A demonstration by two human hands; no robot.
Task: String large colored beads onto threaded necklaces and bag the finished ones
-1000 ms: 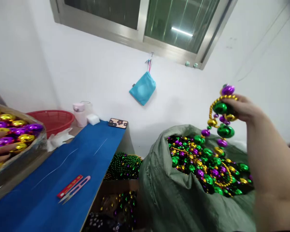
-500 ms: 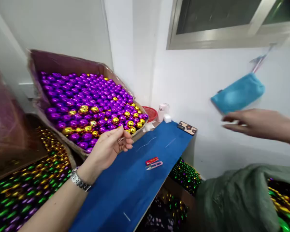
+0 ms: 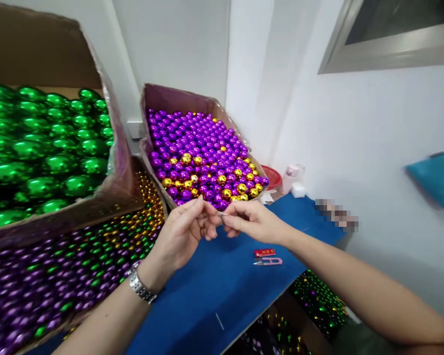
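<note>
My left hand point(image 3: 187, 227), with a metal-band watch point(image 3: 139, 284) on its wrist, is raised over the blue tabletop point(image 3: 192, 296). Fingertip to fingertip with it, my right hand point(image 3: 253, 221) comes in from the right. Both sets of fingers are pinched closed, and a tiny thin pale thing shows between them, too small to name. Beyond the hands lies an open box point(image 3: 183, 93) of shiny purple balls point(image 3: 200, 130) and gold balls point(image 3: 222, 179). Pink thread snips point(image 3: 269, 262) rest on the blue top beside a small red packet point(image 3: 265, 253).
At the left stands a box of large green balls point(image 3: 40, 148). Purple, green and gold beads point(image 3: 96, 261) lie below it. A red basket point(image 3: 272, 176) and a pink bottle point(image 3: 293, 176) sit at the back corner. A blue pouch point(image 3: 438, 180) hangs on the right wall.
My right hand has come from near the hanging pouch to meet my left hand's fingertips. The view has turned left, bringing the green balls into sight.
</note>
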